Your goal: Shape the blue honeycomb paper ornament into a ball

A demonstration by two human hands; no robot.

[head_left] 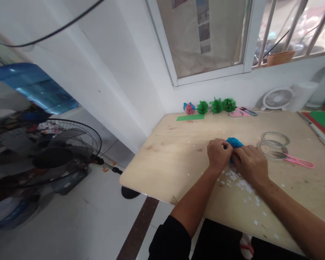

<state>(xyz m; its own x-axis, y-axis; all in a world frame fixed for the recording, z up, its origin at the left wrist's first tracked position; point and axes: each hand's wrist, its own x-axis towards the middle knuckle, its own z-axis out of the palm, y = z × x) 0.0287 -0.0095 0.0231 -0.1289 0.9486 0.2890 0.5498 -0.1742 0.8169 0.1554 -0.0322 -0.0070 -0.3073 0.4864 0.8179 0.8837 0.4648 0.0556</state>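
Note:
A blue folded paper piece [234, 142] is held between my two hands over the wooden table [162, 159]. My left hand [218, 153] pinches it from the left, thumb and forefinger pressed together. From the right, my right hand [251, 162] closes round its lower side, and part of the paper is hidden by the fingers. Small white paper scraps [242, 184] lie scattered just below the hands. To the right lie pink thread snips [298, 160], their blades over two rolls of tape or rings [273, 143].
Along the wall stand several green paper pieces [216, 105] and a pink and blue one [189, 108]. A green paper strip [190, 117], blue snips [248, 111] and a small white fan [277, 99] are near the back. A large floor fan [56, 151] stands left.

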